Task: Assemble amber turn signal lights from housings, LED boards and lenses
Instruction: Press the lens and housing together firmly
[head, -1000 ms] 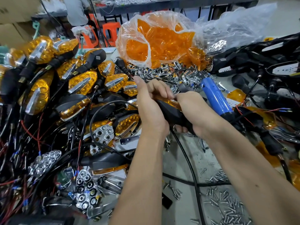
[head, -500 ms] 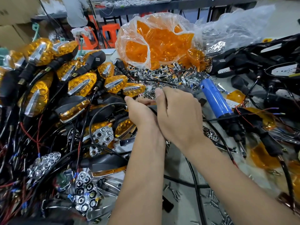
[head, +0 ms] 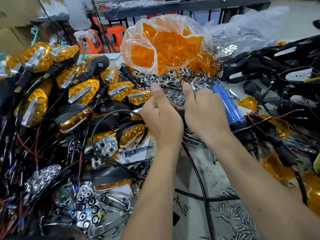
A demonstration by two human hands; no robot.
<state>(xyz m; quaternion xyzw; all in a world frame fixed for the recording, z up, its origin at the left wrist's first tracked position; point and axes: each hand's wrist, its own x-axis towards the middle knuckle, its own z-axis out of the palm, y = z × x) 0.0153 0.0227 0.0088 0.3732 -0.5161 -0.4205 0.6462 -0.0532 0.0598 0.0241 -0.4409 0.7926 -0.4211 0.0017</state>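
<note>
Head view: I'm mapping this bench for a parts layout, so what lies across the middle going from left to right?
Pile of finished amber lights → left hand → right hand → blue electric screwdriver → loose amber lens → heap of black housings.

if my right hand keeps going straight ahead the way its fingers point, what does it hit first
Most likely the heap of chrome trim pieces right at the fingertips of your right hand; it may already be touching them. Beyond that sits the bag of amber lenses. Depth is hard to judge from this one view.
</note>
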